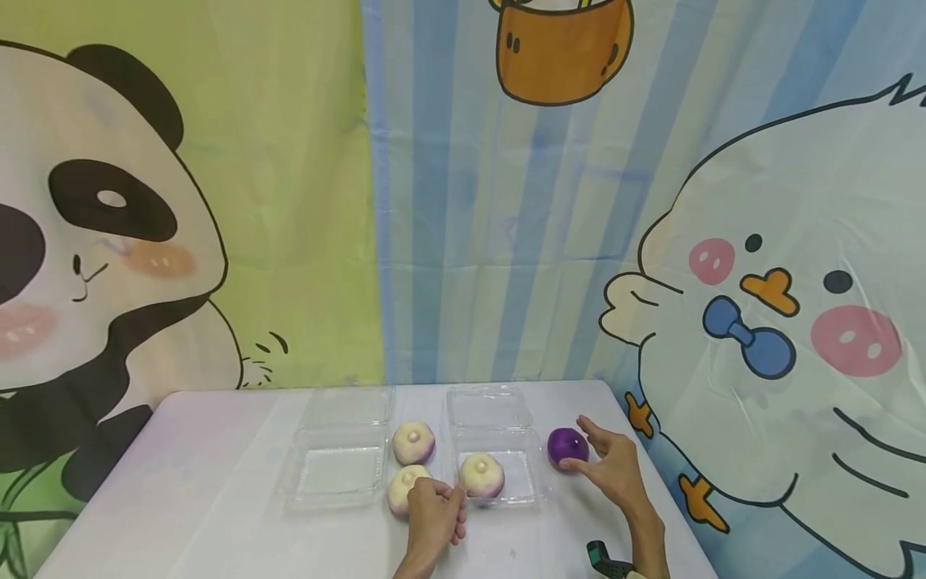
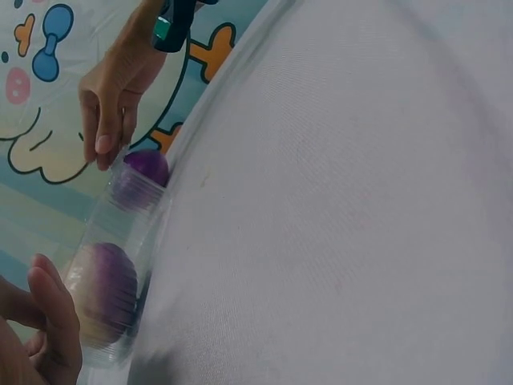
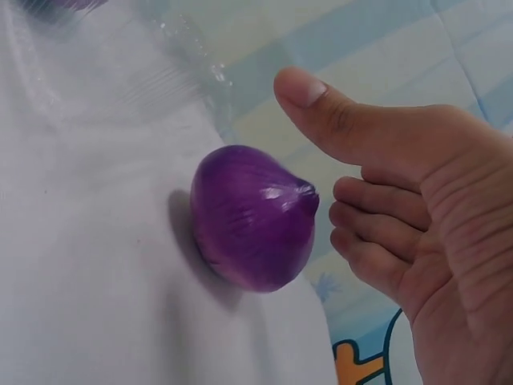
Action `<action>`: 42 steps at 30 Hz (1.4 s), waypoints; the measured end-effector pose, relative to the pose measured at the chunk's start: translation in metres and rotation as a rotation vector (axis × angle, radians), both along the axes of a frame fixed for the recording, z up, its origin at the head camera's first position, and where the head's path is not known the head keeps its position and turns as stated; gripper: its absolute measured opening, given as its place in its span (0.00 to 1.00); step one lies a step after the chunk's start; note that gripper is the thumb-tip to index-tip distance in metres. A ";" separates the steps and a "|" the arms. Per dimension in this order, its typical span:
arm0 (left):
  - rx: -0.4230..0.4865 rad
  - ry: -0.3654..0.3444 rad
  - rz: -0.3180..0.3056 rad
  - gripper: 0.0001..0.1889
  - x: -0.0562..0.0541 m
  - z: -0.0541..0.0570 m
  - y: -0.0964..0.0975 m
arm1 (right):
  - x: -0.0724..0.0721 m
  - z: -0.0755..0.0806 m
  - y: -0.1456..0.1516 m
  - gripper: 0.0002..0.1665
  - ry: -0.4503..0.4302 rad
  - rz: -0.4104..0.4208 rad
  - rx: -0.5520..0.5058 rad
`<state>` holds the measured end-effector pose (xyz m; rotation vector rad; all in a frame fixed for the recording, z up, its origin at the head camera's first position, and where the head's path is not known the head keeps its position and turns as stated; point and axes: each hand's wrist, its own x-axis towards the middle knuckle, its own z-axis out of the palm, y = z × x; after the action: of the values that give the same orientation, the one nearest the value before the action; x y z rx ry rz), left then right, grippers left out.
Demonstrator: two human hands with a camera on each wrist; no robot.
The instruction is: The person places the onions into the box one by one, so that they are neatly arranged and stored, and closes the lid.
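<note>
My right hand (image 1: 615, 466) is spread at a purple onion (image 1: 567, 448) on the table. In the right wrist view the thumb (image 3: 309, 96) stands apart from the onion, and the other fingers curl loosely just beyond its pointed tip. My left hand (image 1: 434, 515), loosely bent, is at the front left corner of the right clear plastic box (image 1: 524, 490). A cream-and-purple turnip (image 1: 481, 475) sits inside that box, close to the left fingertips. Another turnip (image 1: 403, 489) is partly hidden behind the left hand, with a third turnip (image 1: 414, 443) just beyond it.
To the left lies a second clear plastic box (image 1: 340, 470) with its lid folded back, like the right box's lid (image 1: 489, 408). All of it rests on a white table (image 1: 239, 515). A cartoon-printed curtain (image 1: 463, 201) hangs behind the table and along its right side.
</note>
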<state>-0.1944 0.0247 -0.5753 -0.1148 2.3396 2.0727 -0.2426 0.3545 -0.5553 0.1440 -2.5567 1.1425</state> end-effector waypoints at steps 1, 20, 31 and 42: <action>-0.002 -0.002 -0.001 0.13 -0.001 0.000 0.000 | 0.000 -0.002 0.001 0.55 -0.001 -0.003 -0.005; -0.019 0.012 0.001 0.13 -0.005 -0.002 0.000 | -0.004 -0.032 0.006 0.63 -0.070 -0.082 -0.095; -0.016 0.007 0.001 0.13 -0.002 -0.005 0.000 | -0.007 -0.047 0.004 0.62 -0.079 -0.112 -0.116; -0.012 -0.004 -0.006 0.13 -0.003 -0.002 0.000 | -0.007 -0.052 0.003 0.61 -0.063 -0.124 -0.134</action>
<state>-0.1970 0.0245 -0.5771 -0.1114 2.3479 2.0539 -0.2499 0.3574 -0.6075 -0.0831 -2.4935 1.2836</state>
